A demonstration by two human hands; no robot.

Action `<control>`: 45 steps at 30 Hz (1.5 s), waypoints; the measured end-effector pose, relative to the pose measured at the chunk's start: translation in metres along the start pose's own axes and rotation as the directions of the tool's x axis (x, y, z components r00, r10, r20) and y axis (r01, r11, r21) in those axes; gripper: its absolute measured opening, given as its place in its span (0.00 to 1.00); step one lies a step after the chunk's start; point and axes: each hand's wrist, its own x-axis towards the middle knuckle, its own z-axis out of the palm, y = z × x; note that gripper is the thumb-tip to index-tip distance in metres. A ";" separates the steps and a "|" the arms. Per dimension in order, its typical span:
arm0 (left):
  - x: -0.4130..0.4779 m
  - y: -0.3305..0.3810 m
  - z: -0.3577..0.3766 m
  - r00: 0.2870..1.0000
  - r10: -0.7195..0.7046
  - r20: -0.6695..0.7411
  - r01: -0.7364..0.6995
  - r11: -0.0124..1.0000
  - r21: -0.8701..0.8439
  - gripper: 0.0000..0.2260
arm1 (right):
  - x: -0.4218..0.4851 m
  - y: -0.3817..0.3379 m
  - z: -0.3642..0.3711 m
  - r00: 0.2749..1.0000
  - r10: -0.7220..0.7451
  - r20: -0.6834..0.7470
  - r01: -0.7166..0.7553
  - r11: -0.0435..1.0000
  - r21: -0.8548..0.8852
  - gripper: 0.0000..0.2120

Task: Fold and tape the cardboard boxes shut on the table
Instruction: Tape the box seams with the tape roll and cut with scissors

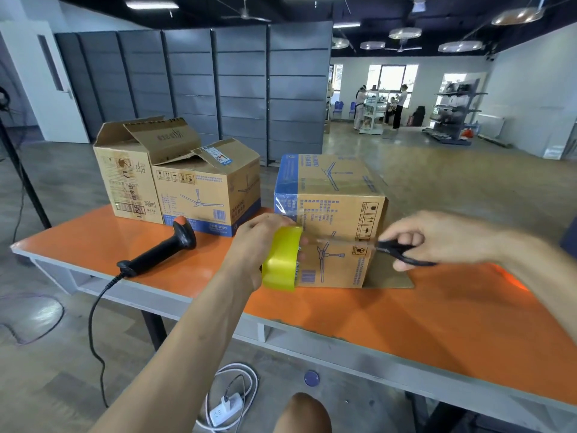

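Note:
A closed cardboard box (pixel 337 195) with a ceiling-fan print stands mid-table on the orange table (pixel 390 310). My left hand (pixel 259 242) grips a yellow tape roll (pixel 281 260) against the box's front left side, and a clear tape strip runs across the box face toward the right. My right hand (pixel 437 235) holds black scissors (pixel 402 251) at the box's front right corner, at the tape line. Two other boxes sit at the back left: a fan box (pixel 215 195) with loose top flaps and a taller brown box (pixel 131 179) with flaps standing open.
A black handheld barcode scanner (pixel 162 248) lies on the table left of my left hand, its cable hanging off the front edge. A flat cardboard sheet (pixel 390 276) lies under the near box. A white power strip (pixel 224 407) lies on the floor below.

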 end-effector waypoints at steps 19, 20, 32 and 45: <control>0.005 0.008 -0.003 1.000 -0.013 -0.025 0.014 1.000 0.027 0.07 | 0.006 -0.066 0.053 0.799 -0.402 -0.448 0.254 0.900 -0.355 0.11; 0.005 0.009 -0.003 1.000 -0.018 -0.024 0.018 0.999 0.028 0.07 | 0.016 -0.078 0.048 0.743 -0.445 -0.501 0.291 0.888 -0.357 0.12; 0.001 0.012 -0.004 0.999 -0.039 -0.011 0.039 0.999 0.007 0.12 | 0.093 -0.106 0.043 0.588 -0.472 -0.656 0.257 0.879 -0.402 0.11; -0.002 0.012 -0.007 0.998 -0.043 0.050 0.044 0.999 -0.027 0.08 | 0.094 -0.102 0.053 0.554 -0.528 -0.644 0.138 0.821 -0.554 0.16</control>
